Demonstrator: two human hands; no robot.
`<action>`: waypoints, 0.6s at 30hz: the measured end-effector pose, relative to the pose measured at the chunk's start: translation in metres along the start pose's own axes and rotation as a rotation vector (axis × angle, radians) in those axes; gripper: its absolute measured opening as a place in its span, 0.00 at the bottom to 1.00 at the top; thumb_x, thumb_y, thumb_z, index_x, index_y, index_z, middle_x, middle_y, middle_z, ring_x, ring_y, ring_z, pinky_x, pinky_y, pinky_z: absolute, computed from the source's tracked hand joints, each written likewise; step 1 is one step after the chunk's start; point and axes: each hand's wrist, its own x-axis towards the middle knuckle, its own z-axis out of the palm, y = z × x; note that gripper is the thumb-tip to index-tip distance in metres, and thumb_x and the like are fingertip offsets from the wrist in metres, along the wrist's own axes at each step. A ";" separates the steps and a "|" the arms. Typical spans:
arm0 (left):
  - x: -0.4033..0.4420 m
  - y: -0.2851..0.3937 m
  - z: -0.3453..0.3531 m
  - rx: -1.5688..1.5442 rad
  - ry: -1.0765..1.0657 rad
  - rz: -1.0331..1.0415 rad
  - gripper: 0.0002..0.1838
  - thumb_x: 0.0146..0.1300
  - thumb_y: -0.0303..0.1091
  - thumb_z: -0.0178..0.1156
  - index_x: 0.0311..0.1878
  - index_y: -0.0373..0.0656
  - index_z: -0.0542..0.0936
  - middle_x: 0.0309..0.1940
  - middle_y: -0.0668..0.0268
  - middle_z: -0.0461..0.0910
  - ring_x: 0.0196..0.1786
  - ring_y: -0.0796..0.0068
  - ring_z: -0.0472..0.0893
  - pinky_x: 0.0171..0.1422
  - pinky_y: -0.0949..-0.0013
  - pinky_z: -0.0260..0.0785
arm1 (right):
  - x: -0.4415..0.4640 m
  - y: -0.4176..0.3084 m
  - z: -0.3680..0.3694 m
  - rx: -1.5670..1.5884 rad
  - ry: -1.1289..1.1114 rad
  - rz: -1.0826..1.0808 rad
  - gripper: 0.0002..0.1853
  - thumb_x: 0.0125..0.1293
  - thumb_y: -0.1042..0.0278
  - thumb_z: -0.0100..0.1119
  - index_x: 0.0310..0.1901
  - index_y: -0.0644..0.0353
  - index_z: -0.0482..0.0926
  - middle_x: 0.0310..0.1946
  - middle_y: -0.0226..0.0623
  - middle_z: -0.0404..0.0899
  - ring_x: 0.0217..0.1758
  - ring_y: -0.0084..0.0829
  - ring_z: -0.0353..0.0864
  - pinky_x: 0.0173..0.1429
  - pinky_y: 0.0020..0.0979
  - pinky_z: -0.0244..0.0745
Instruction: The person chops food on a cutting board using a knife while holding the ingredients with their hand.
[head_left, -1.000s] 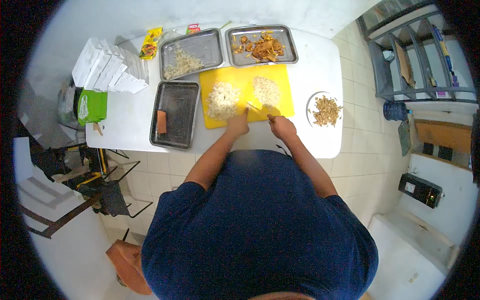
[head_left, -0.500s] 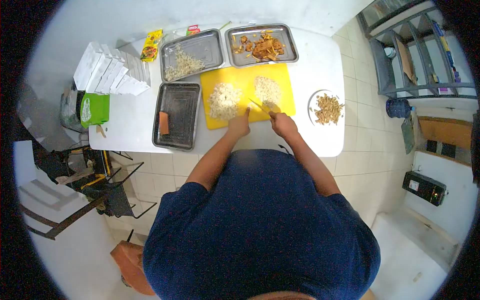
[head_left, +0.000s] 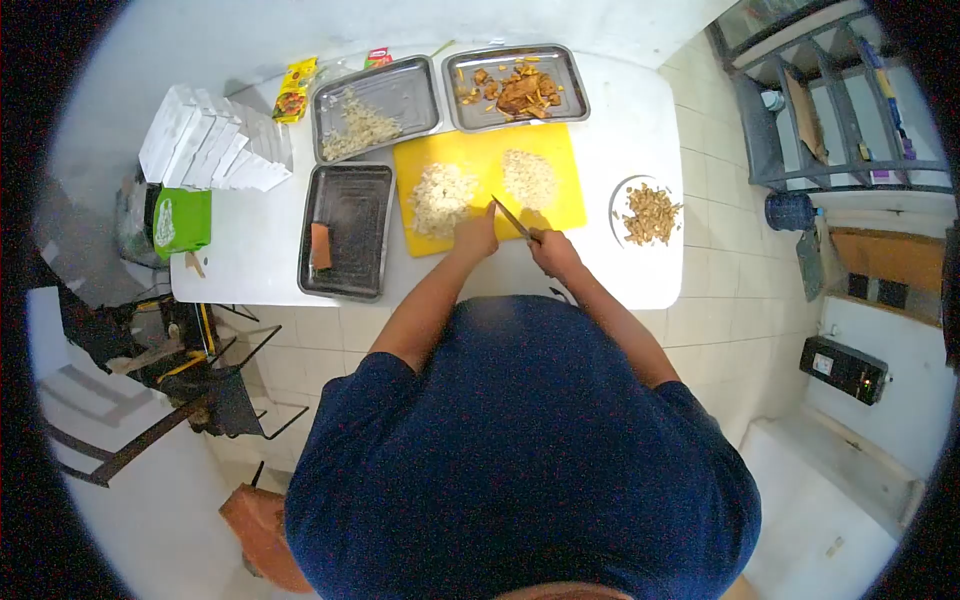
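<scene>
My right hand (head_left: pixel 553 253) is closed round the handle of a knife (head_left: pixel 512 217) over the front part of a yellow cutting board (head_left: pixel 485 151). The blade points up and left. My left hand (head_left: pixel 477 237) is at the board's front edge, its index finger stretched out beside the blade near the tip; I cannot tell if they touch. A larger heap of pale chopped food (head_left: pixel 442 200) lies on the board's left side, just beyond my left hand. A smaller pale chopped heap (head_left: pixel 528 178) sits on the right side, beyond the knife.
Left of the board, a dark tray (head_left: pixel 347 262) holds an orange-brown block (head_left: pixel 320 246). Behind are a tray with pale shreds (head_left: pixel 418 96) and a tray with browned pieces (head_left: pixel 574 85). A plate (head_left: pixel 617 213) of brown pieces stands right. White boxes (head_left: pixel 205 140) and a green pack (head_left: pixel 183 222) stand left.
My right hand has come slightly left and toward me, and the knife is angled more steeply. My left index finger is now nearer the blade's tip. The whole view has shifted a little.
</scene>
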 end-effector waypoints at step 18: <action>0.024 -0.022 0.043 -0.370 -0.053 0.025 0.50 0.56 0.37 0.54 0.78 0.48 0.39 0.41 0.45 0.83 0.43 0.48 0.84 0.50 0.53 0.76 | -0.008 -0.012 0.005 -0.172 0.110 -0.134 0.13 0.63 0.61 0.53 0.44 0.57 0.79 0.33 0.51 0.82 0.37 0.52 0.82 0.42 0.50 0.77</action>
